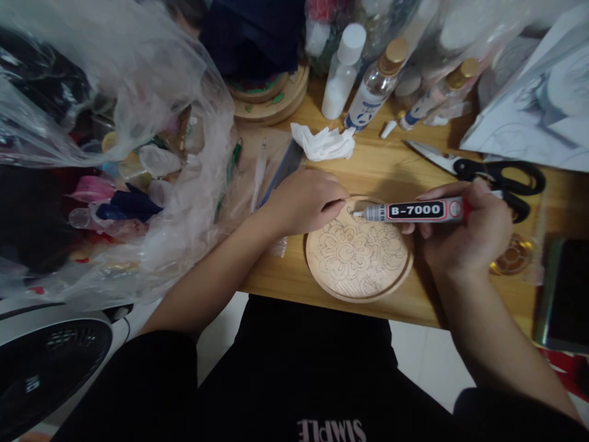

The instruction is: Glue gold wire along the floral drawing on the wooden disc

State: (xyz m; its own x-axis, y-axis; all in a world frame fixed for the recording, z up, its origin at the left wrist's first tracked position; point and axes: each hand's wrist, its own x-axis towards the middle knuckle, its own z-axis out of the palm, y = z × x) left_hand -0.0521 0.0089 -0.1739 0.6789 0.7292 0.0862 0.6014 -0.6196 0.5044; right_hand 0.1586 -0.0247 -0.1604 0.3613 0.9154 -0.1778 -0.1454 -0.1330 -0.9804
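Observation:
My right hand (473, 230) is wrapped around a tube of B-7000 glue (426, 211), which lies level with its narrow nozzle pointing left. The nozzle tip is over the upper part of a round wooden board (359, 285) with flower outlines drawn on it; whether it touches the board I cannot tell. At the board's upper left edge is my left hand (308, 202), its fingers curled and pressed together. Anything between those fingertips is hidden or too small to make out.
Black-handled scissors (492, 175) lie beyond my right hand. A crumpled tissue (324, 142) and several bottles (372, 86) stand behind the board. Clear plastic bags (184, 184) full of small items crowd the left. A phone (564, 294) is at the right edge.

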